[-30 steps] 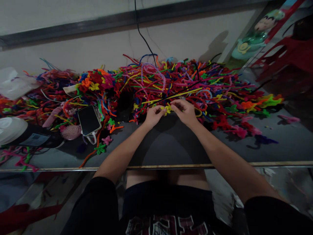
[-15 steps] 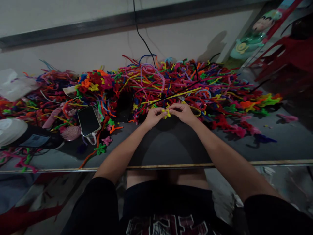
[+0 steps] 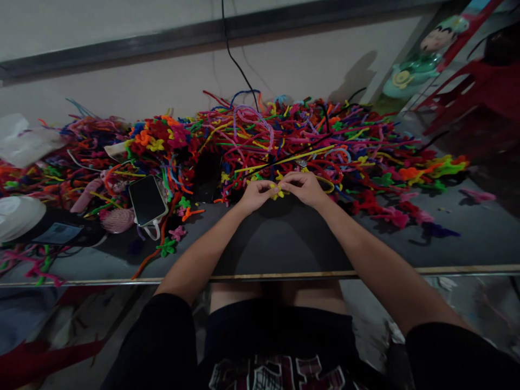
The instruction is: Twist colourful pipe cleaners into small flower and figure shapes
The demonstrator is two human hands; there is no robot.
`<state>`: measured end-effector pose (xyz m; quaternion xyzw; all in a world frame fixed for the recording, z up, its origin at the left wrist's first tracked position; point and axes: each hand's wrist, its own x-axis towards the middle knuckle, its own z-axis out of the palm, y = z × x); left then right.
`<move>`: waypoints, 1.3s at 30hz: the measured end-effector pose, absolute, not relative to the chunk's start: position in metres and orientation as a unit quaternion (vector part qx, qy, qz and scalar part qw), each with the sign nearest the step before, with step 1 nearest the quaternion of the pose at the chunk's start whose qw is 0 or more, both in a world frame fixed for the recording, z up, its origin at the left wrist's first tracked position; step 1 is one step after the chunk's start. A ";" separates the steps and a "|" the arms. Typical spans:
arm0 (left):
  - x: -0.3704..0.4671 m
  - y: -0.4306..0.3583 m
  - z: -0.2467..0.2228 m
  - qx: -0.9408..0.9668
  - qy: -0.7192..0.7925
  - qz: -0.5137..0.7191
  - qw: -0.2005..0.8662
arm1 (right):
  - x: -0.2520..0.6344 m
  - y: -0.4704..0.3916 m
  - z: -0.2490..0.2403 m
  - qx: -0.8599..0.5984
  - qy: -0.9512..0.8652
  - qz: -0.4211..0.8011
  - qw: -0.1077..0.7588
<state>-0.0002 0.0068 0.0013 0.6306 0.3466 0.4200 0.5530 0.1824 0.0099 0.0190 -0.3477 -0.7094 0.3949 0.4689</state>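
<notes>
A small yellow pipe-cleaner flower [image 3: 277,192] is pinched between my two hands, just above the dark table [image 3: 284,244]. My left hand [image 3: 257,195] grips its left side with thumb and fingertips. On its right side, my right hand [image 3: 304,187] holds it the same way, and the fingertips of both hands nearly meet. The fingers cover part of the flower. Behind my hands lies a large heap of colourful pipe cleaners [image 3: 252,130], with a long yellow one [image 3: 303,158] across its front.
To the left are a phone [image 3: 148,200] with a white cable, a pink brush [image 3: 117,221] and a dark object with a white round end [image 3: 20,216]. Finished flowers [image 3: 394,216] lie at the right. A red chair [image 3: 479,86] and a figurine [image 3: 418,65] stand beyond.
Less of the yellow flower shows between my fingertips, and my fingers have shifted slightly on it. My arms have hardly moved.
</notes>
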 end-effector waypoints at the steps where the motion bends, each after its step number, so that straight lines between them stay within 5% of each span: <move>1: 0.000 0.007 0.001 0.634 0.346 0.422 0.549 | 0.182 0.010 0.019 -0.353 -0.709 0.392 0.468; 10: 0.005 0.010 0.001 0.555 0.381 0.490 0.553 | 0.180 0.017 0.007 -0.428 -0.624 0.371 0.539; 18: 0.005 0.010 0.001 0.518 0.383 0.496 0.582 | 0.178 0.013 0.011 -0.416 -0.630 0.423 0.500; 30: 0.005 0.009 -0.001 0.553 0.390 0.522 0.519 | 0.168 0.004 0.008 -0.472 -0.674 0.263 0.503; 36: 0.006 0.005 -0.002 0.637 0.427 0.513 0.386 | 0.162 -0.010 0.015 -0.497 -0.713 0.110 0.482; 39: 0.006 0.007 -0.002 0.609 0.437 0.536 0.388 | 0.162 -0.011 0.018 -0.477 -0.715 0.142 0.491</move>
